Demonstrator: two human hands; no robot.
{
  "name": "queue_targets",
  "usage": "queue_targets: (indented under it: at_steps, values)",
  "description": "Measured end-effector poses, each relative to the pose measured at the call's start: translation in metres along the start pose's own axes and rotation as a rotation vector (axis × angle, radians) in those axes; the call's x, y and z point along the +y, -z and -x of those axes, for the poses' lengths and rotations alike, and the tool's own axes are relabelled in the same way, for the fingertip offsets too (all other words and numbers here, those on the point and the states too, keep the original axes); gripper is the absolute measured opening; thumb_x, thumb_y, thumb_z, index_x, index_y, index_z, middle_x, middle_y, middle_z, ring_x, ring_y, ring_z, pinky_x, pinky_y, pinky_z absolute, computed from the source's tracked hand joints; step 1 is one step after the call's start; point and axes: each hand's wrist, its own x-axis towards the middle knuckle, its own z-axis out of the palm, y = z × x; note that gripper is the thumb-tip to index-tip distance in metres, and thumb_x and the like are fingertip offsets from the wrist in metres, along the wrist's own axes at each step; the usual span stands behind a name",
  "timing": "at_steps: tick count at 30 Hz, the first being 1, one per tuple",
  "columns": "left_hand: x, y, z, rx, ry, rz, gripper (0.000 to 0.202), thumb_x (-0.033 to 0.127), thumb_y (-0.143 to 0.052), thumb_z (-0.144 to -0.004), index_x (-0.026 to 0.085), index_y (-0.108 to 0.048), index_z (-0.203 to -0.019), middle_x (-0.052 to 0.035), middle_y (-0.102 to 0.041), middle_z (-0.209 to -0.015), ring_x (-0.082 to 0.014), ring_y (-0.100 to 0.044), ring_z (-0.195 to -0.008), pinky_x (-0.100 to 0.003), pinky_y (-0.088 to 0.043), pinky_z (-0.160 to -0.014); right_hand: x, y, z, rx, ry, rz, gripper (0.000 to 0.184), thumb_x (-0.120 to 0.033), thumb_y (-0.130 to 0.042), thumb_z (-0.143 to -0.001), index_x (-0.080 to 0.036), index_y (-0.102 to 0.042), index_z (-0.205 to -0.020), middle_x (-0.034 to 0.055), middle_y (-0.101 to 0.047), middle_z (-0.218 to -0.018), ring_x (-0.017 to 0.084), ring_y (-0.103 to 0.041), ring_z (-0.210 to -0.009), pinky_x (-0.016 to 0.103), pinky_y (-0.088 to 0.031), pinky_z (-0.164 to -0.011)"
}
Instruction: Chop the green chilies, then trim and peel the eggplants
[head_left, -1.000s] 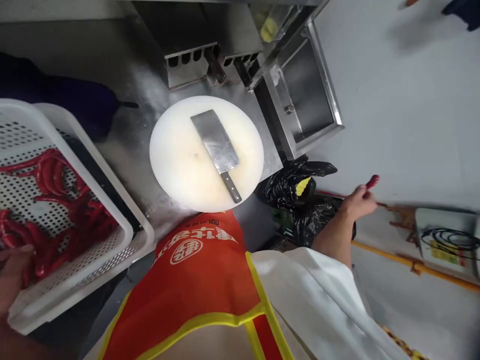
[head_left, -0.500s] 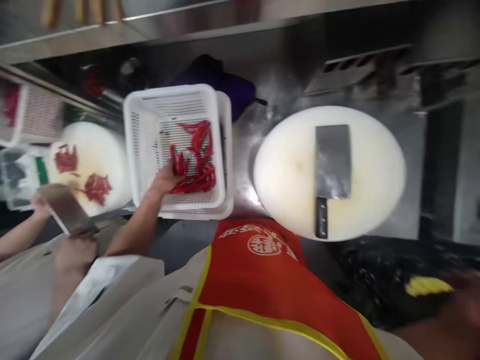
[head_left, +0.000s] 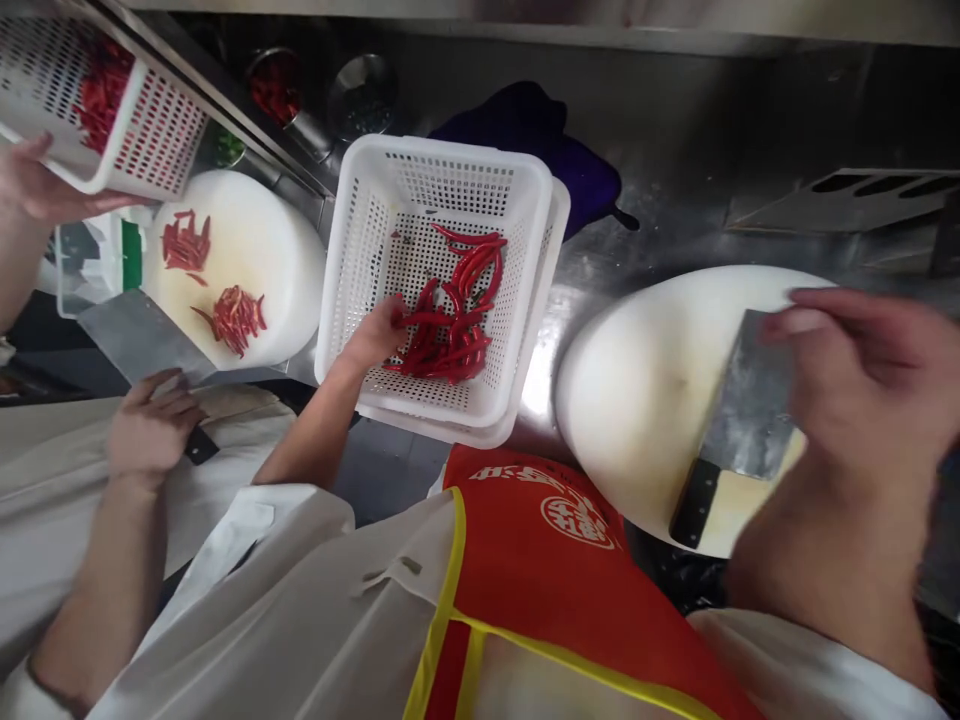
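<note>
My left hand [head_left: 379, 335] reaches into the white perforated basket [head_left: 346, 250], its fingers closed around slim red chili peppers. More red chili peppers [head_left: 480, 265] lie loose on the basket floor. My right hand [head_left: 877, 370] is over the right side of the round white cutting board [head_left: 630, 370], its thumb and forefinger stretched out loosely and its other fingers partly hidden. Beneath and beside it, a cleaver [head_left: 742, 400] lies flat on the board, its black handle towards me. I see nothing held in the right hand.
At left, a co-worker's hand [head_left: 154, 425] holds another cleaver [head_left: 142, 335], and their other hand steadies a white basket [head_left: 161, 135] of red peppers. Cut peppers [head_left: 238, 318] lie on their round board [head_left: 292, 290]. A purple cloth [head_left: 585, 185] sits behind my basket.
My view has turned, shifting everything. My right hand has come from the lower right up over the board. My left hand stays in the basket. The co-worker's far hand has moved to their basket.
</note>
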Motion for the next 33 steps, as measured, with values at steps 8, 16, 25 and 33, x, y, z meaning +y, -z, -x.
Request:
queue_targets:
  at_steps: [8, 16, 25, 33]
  values:
    - [-0.009, 0.02, 0.012, 0.147, -0.126, 0.107, 0.02, 0.024, -0.059, -0.084, 0.019, -0.063, -0.102, 0.0012, -0.058, -0.075, -0.0141, -0.056, -0.066, -0.026, -0.049, -0.065, -0.077, -0.087, -0.025, -0.283, 0.338, -0.236, 0.019, -0.034, -0.062, -0.097, -0.021, -0.073, -0.107, 0.0032, -0.074, -0.092, 0.017, -0.069, -0.082, 0.029, -0.056, -0.075]
    - [0.019, 0.003, 0.017, 0.059, -0.189, -0.528, 0.03, 0.041, -0.062, -0.089, 0.019, -0.072, -0.106, -0.0136, -0.061, -0.115, -0.0301, -0.061, -0.107, -0.04, -0.051, -0.092, -0.053, -0.1, 0.036, -0.515, 0.084, -0.28, 0.028, -0.041, -0.058, -0.096, -0.019, -0.074, -0.104, 0.0057, -0.076, -0.099, 0.02, -0.07, -0.085, 0.026, -0.055, -0.066]
    - [0.036, -0.026, 0.018, -0.129, -0.064, -0.688, 0.048, 0.03, -0.063, -0.086, 0.012, -0.053, -0.129, -0.0194, -0.071, -0.112, -0.0354, -0.069, -0.106, -0.043, -0.054, -0.088, -0.032, -0.104, 0.103, -0.653, -0.142, -0.334, 0.04, -0.051, -0.053, -0.093, -0.019, -0.074, -0.106, 0.0084, -0.076, -0.105, 0.024, -0.071, -0.091, 0.033, -0.057, -0.079]
    - [0.025, -0.022, 0.008, -0.05, -0.052, -0.569, 0.038, 0.023, -0.053, -0.093, 0.009, -0.054, -0.128, -0.0233, -0.069, -0.119, -0.0345, -0.067, -0.113, -0.039, -0.052, -0.09, -0.044, -0.105, 0.102, -0.715, -0.068, -0.348, 0.04, -0.048, -0.051, -0.092, -0.021, -0.074, -0.108, 0.009, -0.075, -0.112, 0.025, -0.071, -0.099, 0.035, -0.058, -0.082]
